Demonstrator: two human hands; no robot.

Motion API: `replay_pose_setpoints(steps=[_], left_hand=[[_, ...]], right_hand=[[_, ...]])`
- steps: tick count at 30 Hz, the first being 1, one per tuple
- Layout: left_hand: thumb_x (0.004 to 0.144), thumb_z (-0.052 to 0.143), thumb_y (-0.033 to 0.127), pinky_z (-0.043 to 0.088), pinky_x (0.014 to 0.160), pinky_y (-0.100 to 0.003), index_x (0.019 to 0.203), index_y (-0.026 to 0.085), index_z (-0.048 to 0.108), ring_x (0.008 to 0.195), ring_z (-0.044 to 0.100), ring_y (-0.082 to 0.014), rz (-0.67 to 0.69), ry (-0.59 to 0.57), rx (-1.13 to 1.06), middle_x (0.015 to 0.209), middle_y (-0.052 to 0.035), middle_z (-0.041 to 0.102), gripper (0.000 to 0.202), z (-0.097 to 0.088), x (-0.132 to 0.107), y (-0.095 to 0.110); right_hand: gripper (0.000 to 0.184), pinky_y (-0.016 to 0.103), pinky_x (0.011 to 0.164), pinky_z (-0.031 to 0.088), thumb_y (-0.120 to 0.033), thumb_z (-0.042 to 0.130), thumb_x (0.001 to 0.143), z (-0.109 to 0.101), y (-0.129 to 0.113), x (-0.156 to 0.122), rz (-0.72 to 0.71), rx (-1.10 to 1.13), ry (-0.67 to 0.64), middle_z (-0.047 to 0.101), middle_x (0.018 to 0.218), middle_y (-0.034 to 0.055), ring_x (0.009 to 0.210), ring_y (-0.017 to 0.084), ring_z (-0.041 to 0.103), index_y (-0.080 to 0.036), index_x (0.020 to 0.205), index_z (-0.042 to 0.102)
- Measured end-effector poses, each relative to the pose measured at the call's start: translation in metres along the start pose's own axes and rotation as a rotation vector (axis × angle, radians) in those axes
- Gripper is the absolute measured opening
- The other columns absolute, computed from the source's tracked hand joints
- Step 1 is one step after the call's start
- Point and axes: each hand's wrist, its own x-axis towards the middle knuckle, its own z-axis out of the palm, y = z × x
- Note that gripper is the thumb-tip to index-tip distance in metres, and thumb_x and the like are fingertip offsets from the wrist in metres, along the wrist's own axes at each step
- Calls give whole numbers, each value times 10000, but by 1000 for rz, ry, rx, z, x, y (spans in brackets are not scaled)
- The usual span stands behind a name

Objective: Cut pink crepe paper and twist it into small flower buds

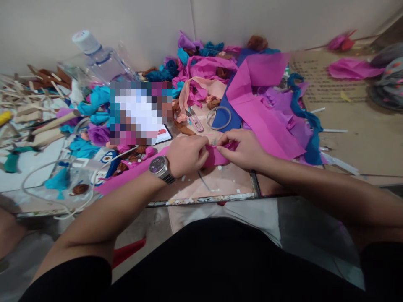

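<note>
Both hands, the left hand (185, 154) and the right hand (242, 149), pinched one small pink paper piece (217, 157). They worked low over the tabletop (220, 184), near a scissors (195, 119).

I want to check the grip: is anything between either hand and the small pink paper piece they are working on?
Nothing visible does. The left hand and the right hand both pinch the pink paper piece directly, bare fingertips on it. The small scissors lie farther back on the board, apart from both hands.
</note>
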Motion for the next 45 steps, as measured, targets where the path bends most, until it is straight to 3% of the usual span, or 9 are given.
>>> replay_pose_setpoints(steps=[6, 11, 14, 21, 27, 32, 41, 45], left_hand=[[963, 512, 235, 315, 643, -381, 961, 178, 742, 833, 720, -288, -151, 48, 75, 937, -113, 798, 237, -9, 4, -7], [1003, 502, 297, 405, 707, -368, 1070, 178, 753, 855, 720, -259, 31, 49, -42, 990, -105, 797, 285, -4, 2, -5], [990, 518, 323, 389, 685, -356, 1022, 177, 752, 782, 693, -240, 86, 13, -77, 907, -97, 780, 277, 0, -1, -1], [877, 552, 270, 384, 662, -325, 933, 176, 787, 632, 596, -185, -19, -43, -300, 692, -43, 703, 259, -8, 0, 1], [840, 513, 197, 406, 687, -299, 912, 163, 795, 665, 592, -151, -35, -92, -547, 759, -14, 736, 293, -13, 4, -2], [848, 479, 190, 425, 731, -306, 915, 165, 778, 738, 624, -167, -49, -108, -602, 811, -16, 742, 307, -13, 4, -3], [902, 453, 183, 373, 693, -320, 800, 187, 628, 694, 538, -167, -14, -139, -573, 732, 0, 623, 203, -16, 4, 0], [1035, 430, 319, 365, 696, -318, 780, 197, 529, 694, 515, -161, -25, -135, -606, 725, 6, 560, 300, -15, 4, 0]], right_hand=[[70, 334, 708, 544, -185, 721, 834, -6, -2, 2, 72, 32, 72, 810, 793, 12, 721, 205, 719, -228, 781, 736], [69, 345, 767, 546, -254, 750, 906, -1, 1, 2, 19, 19, 21, 840, 880, 28, 807, 217, 752, -228, 889, 811], [91, 367, 832, 537, -285, 751, 943, 1, 3, 1, -41, -13, -30, 853, 914, 27, 845, 221, 756, -241, 931, 830], [114, 414, 897, 480, -311, 735, 964, 0, 4, -1, -170, -121, -20, 855, 933, 26, 899, 240, 746, -258, 989, 833], [127, 442, 934, 458, -300, 701, 988, -2, 2, 0, -258, -161, -21, 860, 971, 19, 949, 246, 748, -278, 1011, 824], [123, 448, 925, 445, -282, 698, 992, -3, 1, 0, -267, -166, -16, 857, 999, 21, 964, 244, 750, -272, 1021, 817], [97, 471, 945, 440, -294, 705, 964, 0, 1, 0, -221, -157, 14, 851, 944, 12, 948, 256, 756, -272, 929, 792], [106, 469, 943, 431, -285, 695, 975, -1, 0, 0, -236, -147, 8, 846, 931, 10, 944, 251, 756, -266, 937, 791]])
